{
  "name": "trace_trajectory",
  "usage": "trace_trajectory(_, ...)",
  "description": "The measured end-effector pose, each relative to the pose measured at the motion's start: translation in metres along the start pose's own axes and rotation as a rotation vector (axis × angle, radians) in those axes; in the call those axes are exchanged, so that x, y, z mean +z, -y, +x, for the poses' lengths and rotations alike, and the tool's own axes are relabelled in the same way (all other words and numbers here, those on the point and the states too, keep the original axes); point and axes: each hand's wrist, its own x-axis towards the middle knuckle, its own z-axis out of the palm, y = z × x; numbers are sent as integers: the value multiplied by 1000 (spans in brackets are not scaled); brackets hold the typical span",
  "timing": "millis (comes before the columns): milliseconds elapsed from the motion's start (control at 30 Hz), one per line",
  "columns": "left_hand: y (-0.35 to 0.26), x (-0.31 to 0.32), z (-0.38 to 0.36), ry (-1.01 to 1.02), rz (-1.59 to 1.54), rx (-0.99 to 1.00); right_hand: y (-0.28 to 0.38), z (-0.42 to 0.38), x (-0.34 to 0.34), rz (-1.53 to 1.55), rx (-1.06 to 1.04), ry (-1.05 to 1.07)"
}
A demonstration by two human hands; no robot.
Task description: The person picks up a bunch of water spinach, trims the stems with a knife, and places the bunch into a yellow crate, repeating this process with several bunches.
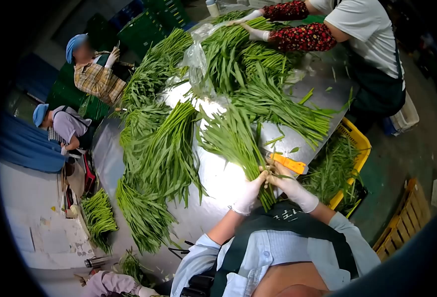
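Note:
Both of my hands wear pale gloves and meet at the near edge of the metal table. My left hand (248, 193) is closed round the stems of a leafy green bunch (235, 139), whose leaves point away from me. At the same stems, my right hand (293, 189) has its fingers bent and pressed together near the stalks; whatever lies between the fingertips is too small to make out. An orange-handled knife (289, 162) lies on the metal table (223, 185) just beyond my right hand.
More green bunches (161, 148) cover the table's left and far parts. A yellow crate (362, 143) with loose greens stands at the right. A co-worker (372, 44) reaches over greens at the far right; other people stand at the left and lower left. A wooden pallet (402, 215) is at right.

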Motion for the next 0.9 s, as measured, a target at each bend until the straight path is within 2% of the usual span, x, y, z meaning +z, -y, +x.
trace_trajectory(33,4,2,0,-10,1,-5,-2,6,2,1,5,-48)
trace_trajectory(67,9,4,0,-21,2,-10,-9,16,7,65,-143,-126)
trace_trajectory(200,15,5,-1,-26,-52,-76,-6,28,12,503,-25,-264)
trace_trajectory(333,24,0,2,10,-78,-68,5,24,20,360,-88,-241)
trace_trajectory(433,28,2,3,7,-98,-55,-7,26,1,372,71,-200)
trace_trajectory(467,26,3,4,-25,-93,-42,-11,31,0,564,-7,-199)
trace_trajectory(567,18,3,4,-27,-182,-64,-7,25,1,799,-49,-122)
trace_trajectory(700,1,2,8,-110,-208,-96,-8,14,-8,807,36,-131)
trace_trajectory(733,-4,-5,12,-113,-248,-44,-3,8,-6,710,33,-149)
trace_trajectory(833,-20,-23,18,-135,-260,11,-2,-15,-34,313,232,154)
trace_trajectory(867,-24,-26,16,-156,-267,39,6,-23,-39,9,352,130)
trace_trajectory(900,-28,-28,14,-157,-274,38,6,-26,-47,-181,345,209)
